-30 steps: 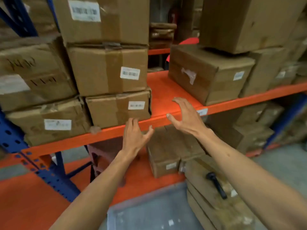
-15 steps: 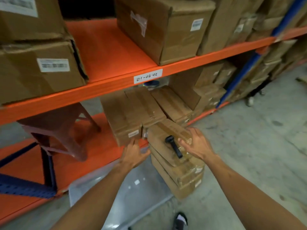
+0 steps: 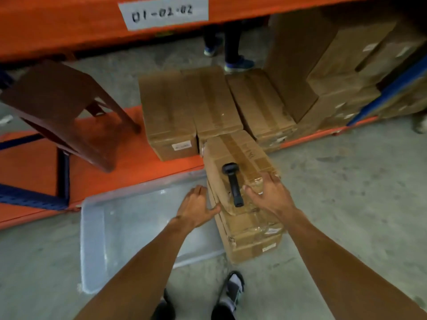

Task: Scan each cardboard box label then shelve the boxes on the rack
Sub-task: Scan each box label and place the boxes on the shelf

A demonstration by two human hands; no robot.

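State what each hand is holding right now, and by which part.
Neither hand grips anything yet. The left hand is beside the top box's left side; the right hand rests open on its near right corner. The scanner lies untouched on top.

You see a scanner (image 3: 232,183) on the top box (image 3: 240,162) of a stack on the floor (image 3: 346,192). A tray (image 3: 92,239) lies left. Behind, boxes (image 3: 184,107) and a stool (image 3: 60,107) sit on the low shelf (image 3: 129,158).

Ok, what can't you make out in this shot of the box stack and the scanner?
- Head view: print on the white label of the bottom brown cardboard box, too small and blurred.
- Left hand fingertips, hidden past the top taped cardboard box edge; contact unclear.
- Black handheld barcode scanner window, facing away.
- Standing person, cut off by the orange rack beam.
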